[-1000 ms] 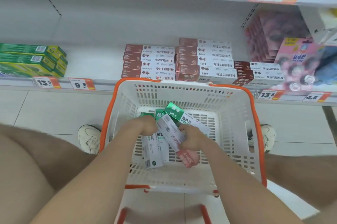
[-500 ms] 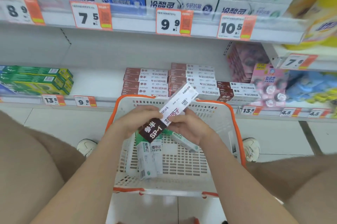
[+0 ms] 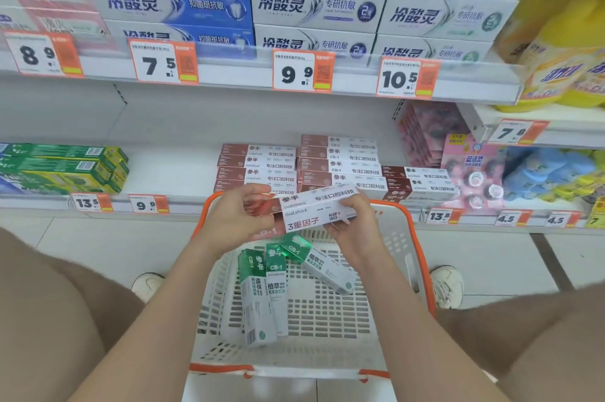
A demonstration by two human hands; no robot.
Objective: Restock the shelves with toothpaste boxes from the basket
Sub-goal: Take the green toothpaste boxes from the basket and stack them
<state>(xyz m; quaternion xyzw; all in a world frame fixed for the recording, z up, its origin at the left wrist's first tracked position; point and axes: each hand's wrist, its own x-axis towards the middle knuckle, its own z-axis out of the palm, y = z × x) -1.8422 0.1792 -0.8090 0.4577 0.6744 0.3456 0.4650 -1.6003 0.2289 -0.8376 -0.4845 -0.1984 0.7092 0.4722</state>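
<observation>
The left hand curls round the red end and the right hand pinches the white end of what look like two stacked red-and-white toothpaste boxes, held level over the basket. The matching shelf stack sits at 12 o'clock. The lower box could slip out and fall onto the green boxes at 6 o'clock, and a crooked push could topple the stack.

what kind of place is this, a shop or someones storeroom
Most likely a supermarket or convenience-store aisle: the shelves carry orange-and-white price tags, stacked toothpaste boxes face outward, and a white shopping basket with an orange rim sits on the floor below.
</observation>
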